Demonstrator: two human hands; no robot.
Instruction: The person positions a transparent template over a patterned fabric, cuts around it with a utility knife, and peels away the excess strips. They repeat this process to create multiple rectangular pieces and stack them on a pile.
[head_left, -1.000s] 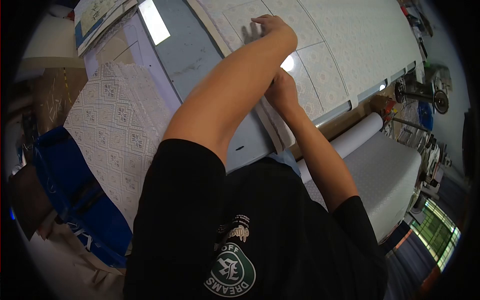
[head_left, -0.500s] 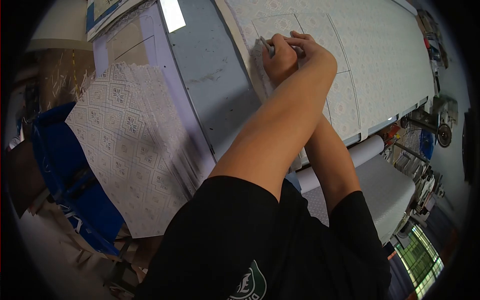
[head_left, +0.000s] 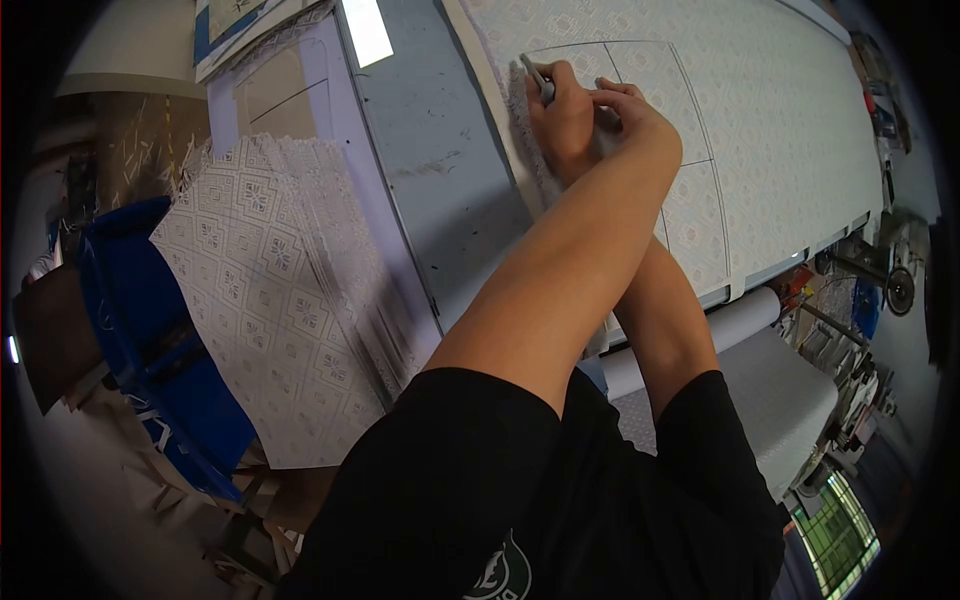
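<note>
My right hand [head_left: 566, 115], reached across to the left, is closed around a grey pen [head_left: 535, 72]. Its tip is at the left corner of a dark-lined panel shape [head_left: 708, 130] on pale patterned fabric [head_left: 790, 120]. Beside it on the right is my left hand [head_left: 630, 108], its forearm crossing over the right one. The left fingers are apart and bent, resting on the fabric inside the outline. The lower part of the shape is hidden behind my forearms.
Left of the fabric is a grey tabletop strip [head_left: 430, 130]. A stack of cut patterned pieces [head_left: 270, 290] lies further left, over a blue bin [head_left: 140, 300]. A white roll [head_left: 750, 310] and grey sheeting [head_left: 780, 390] are at the right, with a handwheel [head_left: 900, 290] beyond.
The whole view has shifted slightly right and down. The pen stands at a different tilt, and its tip sits further up along the outline's left corner. My left hand stays on the fabric.
</note>
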